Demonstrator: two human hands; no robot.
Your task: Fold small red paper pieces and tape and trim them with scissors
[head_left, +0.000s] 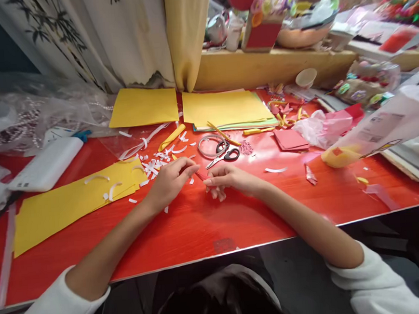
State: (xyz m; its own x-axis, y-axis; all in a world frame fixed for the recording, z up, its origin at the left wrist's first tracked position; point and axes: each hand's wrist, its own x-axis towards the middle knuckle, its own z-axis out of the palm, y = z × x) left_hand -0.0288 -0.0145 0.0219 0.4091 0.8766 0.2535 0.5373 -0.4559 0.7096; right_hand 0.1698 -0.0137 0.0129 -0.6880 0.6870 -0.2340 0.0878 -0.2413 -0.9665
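Between my two hands, just above the red table [194, 235], is a small pinkish-red strip of folded paper [201, 175]. My left hand [173, 180] pinches its left end with thumb and forefinger. The right end is pinched by the thumb and finger of my right hand [229, 178], whose other fingers curl below. Scissors with black handles [227, 154] lie just beyond my hands, beside a roll of clear tape [204, 146]. White paper scraps [154, 166] are scattered around my left hand. A stack of pink-red paper squares [291, 140] lies to the right.
Long yellow paper strips [50, 212] lie at left, near a white flat device [50, 164]. Yellow sheets [147, 106] and a stack of coloured sheets [223, 107] sit at the back. A clear bag [370, 125], crumpled pink paper [325, 127] and a small cup [306, 78] stand on the right.
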